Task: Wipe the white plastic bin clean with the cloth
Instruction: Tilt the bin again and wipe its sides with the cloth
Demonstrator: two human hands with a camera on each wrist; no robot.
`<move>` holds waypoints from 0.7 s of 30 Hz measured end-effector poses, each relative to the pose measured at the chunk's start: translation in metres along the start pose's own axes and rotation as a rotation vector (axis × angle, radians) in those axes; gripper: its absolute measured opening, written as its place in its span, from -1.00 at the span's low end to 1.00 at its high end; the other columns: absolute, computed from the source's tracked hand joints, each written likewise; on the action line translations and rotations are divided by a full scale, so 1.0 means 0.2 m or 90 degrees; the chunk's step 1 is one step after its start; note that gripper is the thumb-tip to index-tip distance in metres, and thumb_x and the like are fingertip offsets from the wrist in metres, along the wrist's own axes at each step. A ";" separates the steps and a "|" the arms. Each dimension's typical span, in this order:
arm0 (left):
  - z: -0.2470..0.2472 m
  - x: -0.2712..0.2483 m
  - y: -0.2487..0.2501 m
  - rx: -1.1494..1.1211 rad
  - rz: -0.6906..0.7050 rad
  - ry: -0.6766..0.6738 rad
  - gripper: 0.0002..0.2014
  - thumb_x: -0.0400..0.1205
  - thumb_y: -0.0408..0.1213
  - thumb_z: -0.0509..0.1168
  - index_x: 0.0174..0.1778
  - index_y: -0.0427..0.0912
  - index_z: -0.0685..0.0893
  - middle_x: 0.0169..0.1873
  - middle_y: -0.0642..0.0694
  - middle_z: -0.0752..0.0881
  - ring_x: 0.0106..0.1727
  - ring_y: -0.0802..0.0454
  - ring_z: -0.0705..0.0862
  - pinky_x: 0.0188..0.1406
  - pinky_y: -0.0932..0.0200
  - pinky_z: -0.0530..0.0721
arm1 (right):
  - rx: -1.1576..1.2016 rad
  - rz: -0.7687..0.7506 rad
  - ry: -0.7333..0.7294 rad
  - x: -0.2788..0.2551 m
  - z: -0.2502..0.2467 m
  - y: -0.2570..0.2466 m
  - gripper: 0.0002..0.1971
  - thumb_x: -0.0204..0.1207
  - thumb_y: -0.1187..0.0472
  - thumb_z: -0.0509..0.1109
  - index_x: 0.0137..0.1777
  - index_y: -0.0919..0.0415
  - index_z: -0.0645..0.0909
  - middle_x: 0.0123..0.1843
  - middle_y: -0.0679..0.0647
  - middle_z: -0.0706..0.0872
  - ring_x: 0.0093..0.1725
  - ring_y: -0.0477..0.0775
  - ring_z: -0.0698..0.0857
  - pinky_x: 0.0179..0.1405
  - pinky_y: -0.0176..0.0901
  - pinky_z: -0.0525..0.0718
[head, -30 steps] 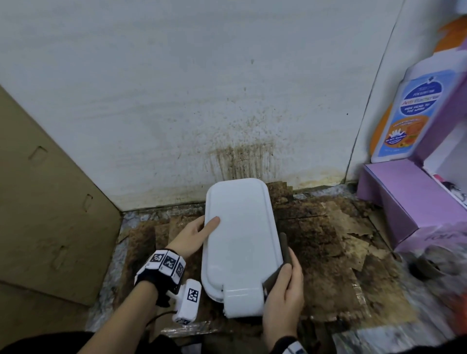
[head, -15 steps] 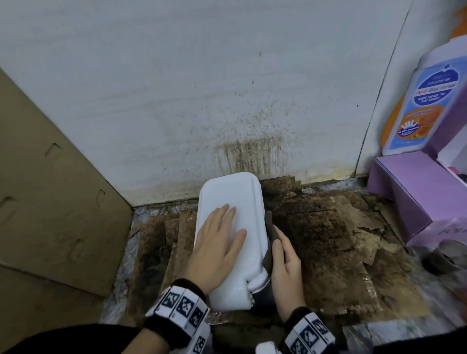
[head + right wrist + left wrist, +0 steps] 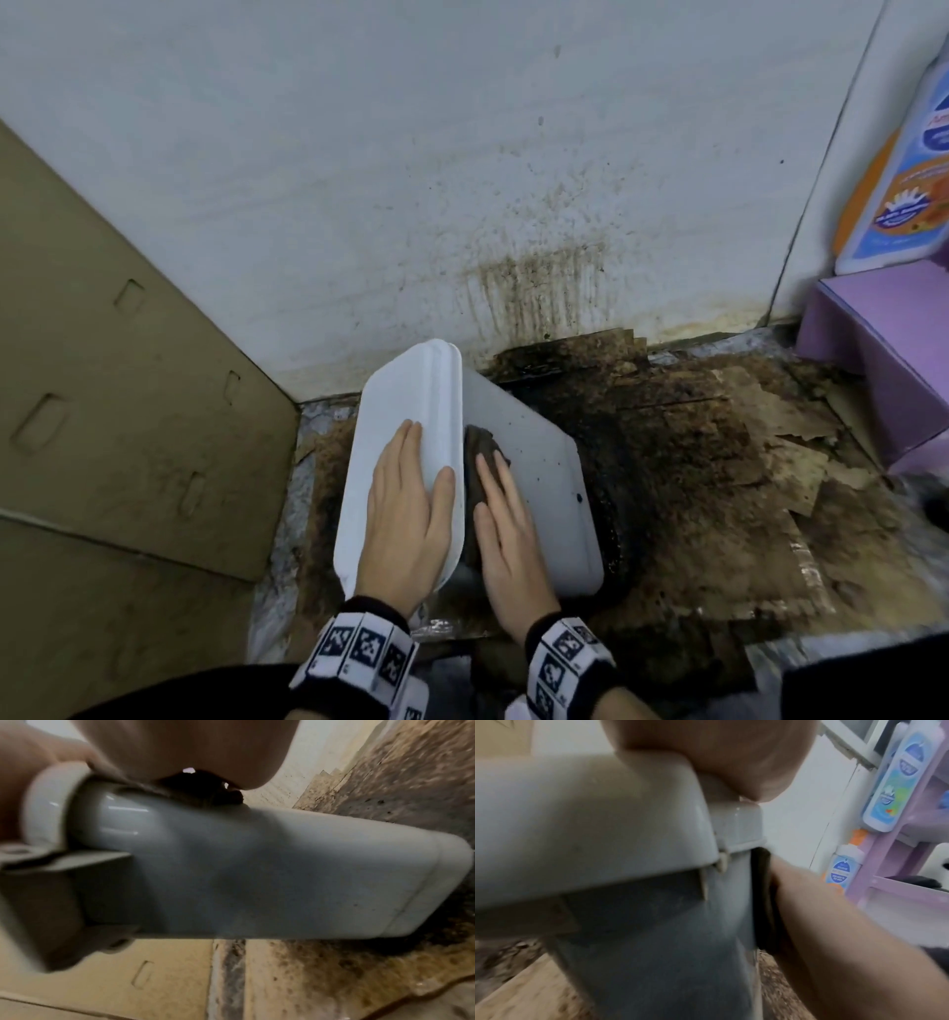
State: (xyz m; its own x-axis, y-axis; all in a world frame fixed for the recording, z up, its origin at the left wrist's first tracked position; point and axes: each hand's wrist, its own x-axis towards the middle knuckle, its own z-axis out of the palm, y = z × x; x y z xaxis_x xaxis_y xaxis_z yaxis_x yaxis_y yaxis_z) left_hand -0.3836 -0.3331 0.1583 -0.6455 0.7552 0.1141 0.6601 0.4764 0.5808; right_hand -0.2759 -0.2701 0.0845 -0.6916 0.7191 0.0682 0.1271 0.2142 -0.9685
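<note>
The white plastic bin (image 3: 539,478) is tipped to the left, so its right side wall faces up. My left hand (image 3: 405,514) lies flat with straight fingers on the closed lid (image 3: 405,390). My right hand (image 3: 506,524) presses a dark brown cloth (image 3: 480,452) flat against the side wall, just under the lid's rim. In the left wrist view the cloth (image 3: 763,902) is sandwiched between the bin (image 3: 628,943) and my right hand (image 3: 834,923). In the right wrist view the cloth (image 3: 200,787) shows under my palm on the bin (image 3: 257,872).
A brown cardboard sheet (image 3: 128,411) leans at the left. The white wall (image 3: 539,288) behind the bin is stained brown. Dirty, torn cardboard (image 3: 719,462) covers the floor. A purple shelf (image 3: 883,360) with a blue-labelled bottle (image 3: 898,195) stands at the right.
The bin has tipped left, baring its right side wall. My left hand slid onto the lid. My right hand moved the cloth up along the side wall.
</note>
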 end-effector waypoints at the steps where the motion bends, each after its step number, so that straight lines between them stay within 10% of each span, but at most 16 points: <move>1: 0.00 0.00 -0.02 0.005 -0.001 -0.005 -0.26 0.71 0.25 -0.17 0.79 0.00 0.02 0.79 0.08 0.07 0.78 0.18 0.00 0.76 0.18 -0.07 | -0.025 -0.002 0.003 0.00 0.00 0.05 -0.49 0.79 -0.13 -0.17 0.74 -0.29 0.01 0.78 -0.34 -0.05 0.74 -0.32 -0.02 0.71 -0.24 -0.03; 6: -0.03 0.00 -0.10 -0.016 -0.013 -0.014 -0.27 0.69 0.28 -0.14 0.78 0.09 -0.07 0.79 0.15 -0.03 0.79 0.23 -0.07 0.77 0.16 -0.09 | -0.048 0.116 0.049 0.04 -0.06 0.44 -0.56 0.82 -0.01 -0.07 0.63 -0.44 0.02 0.80 -0.21 -0.01 0.74 -0.29 0.00 0.71 -0.21 -0.02; 11: -0.04 0.00 -0.14 -0.040 -0.017 -0.016 -0.27 0.70 0.26 -0.11 0.79 0.08 -0.03 0.79 0.14 0.02 0.79 0.24 -0.02 0.79 0.06 0.00 | -0.060 0.274 0.075 0.07 -0.13 0.64 -0.54 0.82 0.13 0.00 0.70 -0.08 0.13 0.80 0.09 0.10 0.77 0.07 0.10 0.64 -0.27 -0.05; 21: -0.02 0.00 -0.15 -0.041 -0.005 -0.013 -0.33 0.73 0.23 -0.09 0.77 0.17 -0.05 0.80 0.14 0.01 0.78 0.28 -0.03 0.79 0.04 0.02 | -0.025 -0.014 0.058 0.06 0.16 -0.03 -0.51 0.77 -0.04 -0.12 0.69 -0.26 0.17 0.77 -0.29 0.12 0.74 -0.29 0.05 0.69 -0.35 -0.08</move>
State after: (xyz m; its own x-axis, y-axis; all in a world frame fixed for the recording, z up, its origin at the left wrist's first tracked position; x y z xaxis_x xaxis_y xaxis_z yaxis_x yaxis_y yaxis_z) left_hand -0.4049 -0.3492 0.1440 -0.6423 0.7608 0.0922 0.6281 0.4536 0.6323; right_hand -0.3075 -0.2832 0.0831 -0.6268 0.7710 0.1125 0.1415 0.2546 -0.9566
